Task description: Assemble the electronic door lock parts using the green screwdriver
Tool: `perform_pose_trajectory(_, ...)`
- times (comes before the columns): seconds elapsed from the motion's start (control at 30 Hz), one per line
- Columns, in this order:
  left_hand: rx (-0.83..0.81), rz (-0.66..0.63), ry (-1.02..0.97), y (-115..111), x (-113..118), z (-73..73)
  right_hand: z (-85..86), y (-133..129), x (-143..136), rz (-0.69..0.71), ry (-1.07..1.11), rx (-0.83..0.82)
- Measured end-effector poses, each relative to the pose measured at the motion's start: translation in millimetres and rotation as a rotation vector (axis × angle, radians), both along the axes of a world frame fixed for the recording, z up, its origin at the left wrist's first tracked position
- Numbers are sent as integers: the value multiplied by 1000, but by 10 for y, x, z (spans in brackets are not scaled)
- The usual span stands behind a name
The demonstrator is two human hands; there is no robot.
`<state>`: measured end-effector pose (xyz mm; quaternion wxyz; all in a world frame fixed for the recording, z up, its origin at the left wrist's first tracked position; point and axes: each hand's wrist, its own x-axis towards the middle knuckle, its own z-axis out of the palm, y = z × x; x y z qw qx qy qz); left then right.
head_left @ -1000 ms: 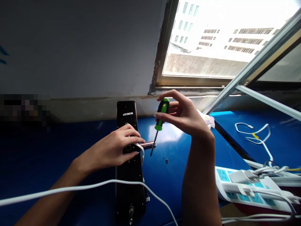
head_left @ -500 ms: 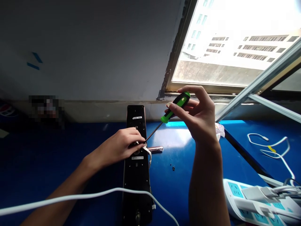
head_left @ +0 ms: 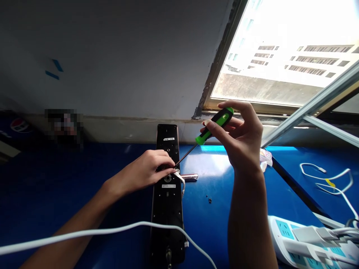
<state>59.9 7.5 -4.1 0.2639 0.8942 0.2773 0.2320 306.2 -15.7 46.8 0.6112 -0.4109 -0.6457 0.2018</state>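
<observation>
A long black panel (head_left: pixel 168 209) with small screws and white labels lies lengthwise on the blue table. My left hand (head_left: pixel 153 167) rests over its upper half, fingertips pinched at the right edge beside a short white cable (head_left: pixel 181 178); what they grip is too small to make out. My right hand (head_left: pixel 241 136) is wrapped round the green and black handle of a screwdriver (head_left: pixel 215 126). Its thin shaft slants down left, the tip reaching my left fingertips. A shiny cylindrical part (head_left: pixel 190 177) sticks out to the panel's right.
Several tiny dark screws (head_left: pixel 210 200) lie on the blue table (head_left: pixel 200 224). A power strip (head_left: pixel 284 228) with plugs is at lower right, a coiled white cable (head_left: pixel 340 189) behind it. Another white cable (head_left: pixel 98 233) crosses the foreground. A metal frame (head_left: pixel 297 112) stands by the window.
The whole view has shifted, so the panel and both hands appear slightly farther right. Both grips look the same, and the screwdriver tip stays at my left fingertips.
</observation>
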Motion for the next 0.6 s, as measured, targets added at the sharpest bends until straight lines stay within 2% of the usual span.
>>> perform_pose_trajectory(0.2,-24,-2,39,4,-13,8,-8,0,-22,40,6,26)
perform_pose_trajectory(0.47,-104,-50,26,-23,-12,31,4,-28,-32,166,-66,44)
perform_pose_trajectory(0.6,-125,-10,-35,-21,8,22,-7,-16,-22,105,-81,140)
